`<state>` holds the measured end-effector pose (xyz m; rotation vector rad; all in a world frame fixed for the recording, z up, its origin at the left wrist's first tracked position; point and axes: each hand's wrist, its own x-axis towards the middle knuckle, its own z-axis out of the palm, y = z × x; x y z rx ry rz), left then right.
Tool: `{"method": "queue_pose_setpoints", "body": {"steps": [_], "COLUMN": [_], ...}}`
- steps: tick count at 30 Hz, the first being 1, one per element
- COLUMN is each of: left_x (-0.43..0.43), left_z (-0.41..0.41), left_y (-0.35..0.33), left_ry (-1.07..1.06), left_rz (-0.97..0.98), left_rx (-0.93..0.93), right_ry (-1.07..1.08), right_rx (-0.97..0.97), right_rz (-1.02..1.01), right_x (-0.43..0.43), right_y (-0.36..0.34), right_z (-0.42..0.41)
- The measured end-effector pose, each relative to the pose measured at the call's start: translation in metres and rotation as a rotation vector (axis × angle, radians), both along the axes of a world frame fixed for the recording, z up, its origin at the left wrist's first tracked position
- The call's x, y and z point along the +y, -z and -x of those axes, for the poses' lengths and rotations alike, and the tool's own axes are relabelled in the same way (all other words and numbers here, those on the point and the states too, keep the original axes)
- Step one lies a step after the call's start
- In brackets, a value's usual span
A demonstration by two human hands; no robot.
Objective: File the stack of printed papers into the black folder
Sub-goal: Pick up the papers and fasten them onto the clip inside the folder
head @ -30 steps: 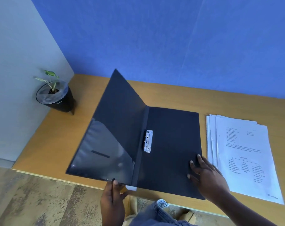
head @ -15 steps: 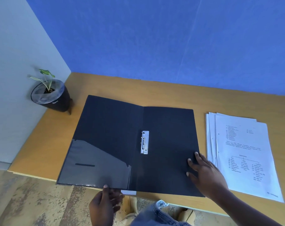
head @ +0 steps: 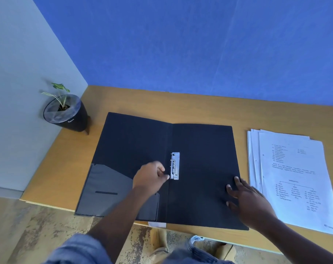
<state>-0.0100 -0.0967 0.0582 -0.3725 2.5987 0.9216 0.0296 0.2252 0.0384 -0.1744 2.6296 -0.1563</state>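
Note:
The black folder (head: 203, 168) lies fully open and flat on the wooden desk (head: 180, 105). A small metal clip (head: 175, 165) sits at its spine. My left hand (head: 150, 178) hovers over the left flap with fingers curled, its fingertips right at the clip's lower end; whether it grips the clip I cannot tell. My right hand (head: 247, 199) rests flat with fingers spread on the folder's right edge. The stack of printed papers (head: 295, 178) lies on the desk just right of the folder, slightly fanned.
A small plant in a black pot (head: 66, 115) stands at the desk's far left corner against the grey wall. A blue wall runs along the back. The desk's front edge is close to my knees (head: 180, 252).
The folder's left cover went from raised to lying flat. My left hand let go of the cover's bottom edge and moved up over the folder to the metal clip. My right hand stayed put.

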Motion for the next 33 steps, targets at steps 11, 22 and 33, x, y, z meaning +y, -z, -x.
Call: {"method": "queue_pose_setpoints", "body": {"steps": [11, 22, 33], "left_x": [0.006, 0.004, -0.002], "left_z": [0.034, 0.045, 0.06], "left_y": [0.002, 0.005, 0.011], "left_ry": [0.086, 0.063, 0.061], "left_rz": [0.142, 0.046, -0.568], "left_rx": [-0.132, -0.234, 0.06], "right_ry": [0.022, -0.01, -0.014], "right_rx": [-0.01, -0.035, -0.031], "right_rz": [0.039, 0.017, 0.019], "right_x": [-0.001, 0.0, 0.0], "right_y": [-0.006, -0.007, -0.008], "right_z": [0.0, 0.003, 0.002]}}
